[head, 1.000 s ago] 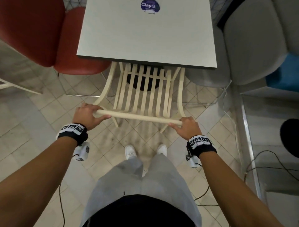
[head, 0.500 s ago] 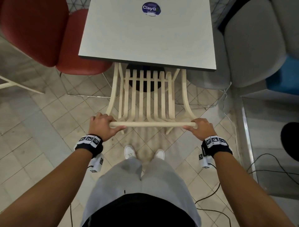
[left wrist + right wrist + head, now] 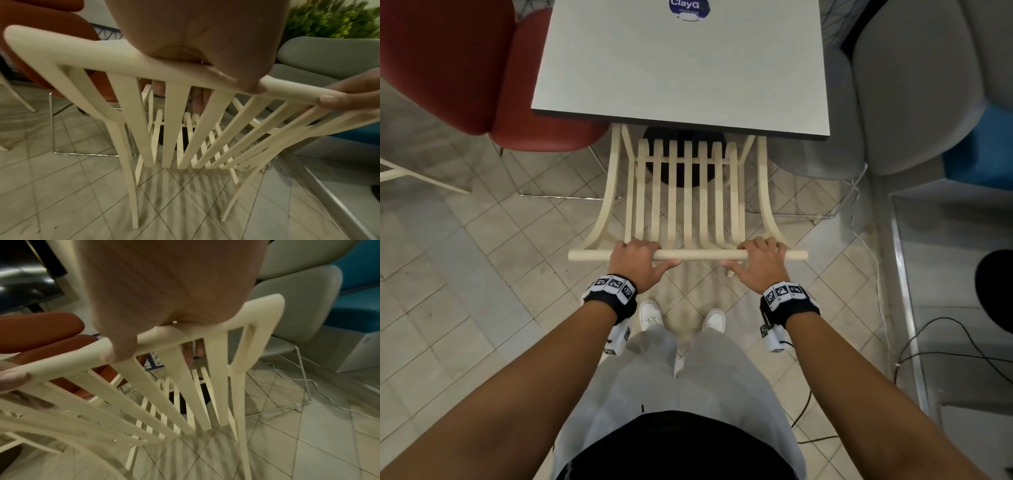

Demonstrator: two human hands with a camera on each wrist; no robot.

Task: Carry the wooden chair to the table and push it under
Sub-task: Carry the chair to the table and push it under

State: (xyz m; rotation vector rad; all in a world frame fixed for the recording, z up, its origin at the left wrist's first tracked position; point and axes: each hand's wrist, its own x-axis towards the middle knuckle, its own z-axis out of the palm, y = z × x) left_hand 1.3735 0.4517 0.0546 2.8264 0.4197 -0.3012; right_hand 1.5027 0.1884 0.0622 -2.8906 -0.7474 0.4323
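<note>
The cream wooden chair stands on the tiled floor facing the grey table, the front of its slatted seat hidden under the table's near edge. My left hand grips the chair's top rail left of centre, and my right hand grips it right of centre. In the left wrist view the palm lies over the chair's rail, with fingers curled behind the slats. The right wrist view shows my thumb on the near side of the rail.
A red chair stands close on the table's left and a grey chair on its right, with a blue cushion beyond. The table's black base sits under it. Cables lie on the floor at right.
The chair swung from skewed to square with the table. Both hands slid inward from the ends of the top rail toward its middle and still grip it.
</note>
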